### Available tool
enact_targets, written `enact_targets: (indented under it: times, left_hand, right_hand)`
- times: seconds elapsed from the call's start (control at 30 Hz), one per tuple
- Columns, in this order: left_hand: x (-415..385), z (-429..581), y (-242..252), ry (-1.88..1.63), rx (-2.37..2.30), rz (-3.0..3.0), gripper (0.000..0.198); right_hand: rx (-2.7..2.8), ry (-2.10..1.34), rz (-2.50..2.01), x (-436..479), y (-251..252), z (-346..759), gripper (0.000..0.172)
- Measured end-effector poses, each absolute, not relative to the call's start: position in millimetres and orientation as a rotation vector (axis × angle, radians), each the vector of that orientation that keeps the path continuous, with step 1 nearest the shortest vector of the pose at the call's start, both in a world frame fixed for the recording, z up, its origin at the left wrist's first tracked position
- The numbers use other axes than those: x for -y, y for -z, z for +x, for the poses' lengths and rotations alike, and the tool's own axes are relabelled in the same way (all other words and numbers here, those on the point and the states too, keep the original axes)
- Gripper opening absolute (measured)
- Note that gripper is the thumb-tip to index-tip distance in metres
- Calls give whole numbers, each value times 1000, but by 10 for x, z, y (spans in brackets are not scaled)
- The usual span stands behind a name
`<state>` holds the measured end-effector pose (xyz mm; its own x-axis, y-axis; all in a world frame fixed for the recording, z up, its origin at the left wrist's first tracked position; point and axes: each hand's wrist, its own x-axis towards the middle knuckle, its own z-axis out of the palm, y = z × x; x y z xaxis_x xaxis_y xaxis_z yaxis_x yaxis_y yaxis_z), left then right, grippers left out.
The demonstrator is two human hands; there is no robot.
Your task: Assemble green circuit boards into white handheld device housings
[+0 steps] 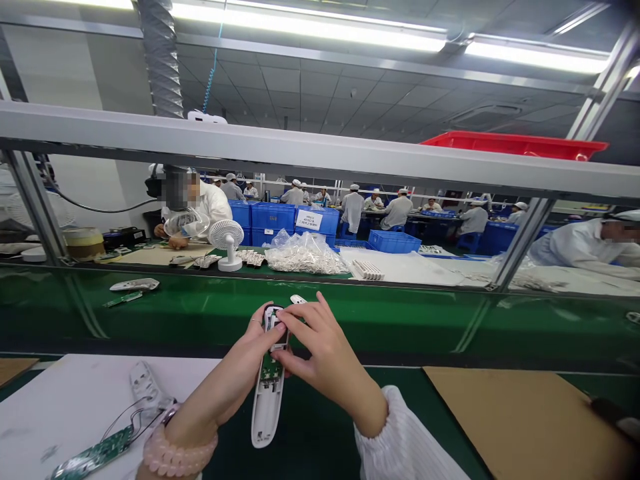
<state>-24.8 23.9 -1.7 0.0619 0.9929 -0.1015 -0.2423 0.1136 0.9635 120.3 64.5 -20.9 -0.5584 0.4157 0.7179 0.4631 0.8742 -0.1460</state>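
Observation:
A long white plastic housing (267, 417), shaped like a handheld device, is held in front of me with its inner side up. Inside it lies a green circuit board (271, 370), with a darker part near its upper end. My left hand (255, 340) wraps round the upper half, thumb across the top. The fingertips of my right hand (315, 337) press on the board's upper end, thumb at the side, partly covering what lies there. On the white sheet to the left rest another white housing (145, 387) and a green circuit board (95, 457) with dark wires.
A green conveyor belt (390, 320) runs across ahead, carrying a white housing and board (133, 290) at left. Beyond stand a small white fan (227, 243) and a plastic bag of white parts (305, 257). Brown cardboard (520, 420) lies right. Co-workers sit across the line.

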Motion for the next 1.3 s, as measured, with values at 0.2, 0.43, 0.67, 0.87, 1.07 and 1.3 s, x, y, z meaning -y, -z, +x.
enact_targets:
  times: [0.2,0.43,0.67,0.87,1.07,1.3]
  left_hand:
    - [-221,-268,-21,-1188,-1035,953,54]
    - [-199,-250,-54,-1217,-1016,965,54]
    - [-204,-259,-8,-1256,-1011,958,61]
    - [-205,-258,-24,-1272,-995,977,57]
    - [-245,-278,-16,-1308,-1015,962,54]
    - [-241,-504,-136,-1392,-1045,929,44]
  right_hand:
    - [2240,41,-650,-634,197,1190,40]
    - [2203,41,-641,-606,148,1229,41]
    - [2185,85,-643,-585,132,1224,38]
    - [2194,60,-626,-583,171,1192,39]
    - [2173,-114,-626,-707,214,1217,48]
    - [1855,-354,-1380,-1745,730,1825,49]
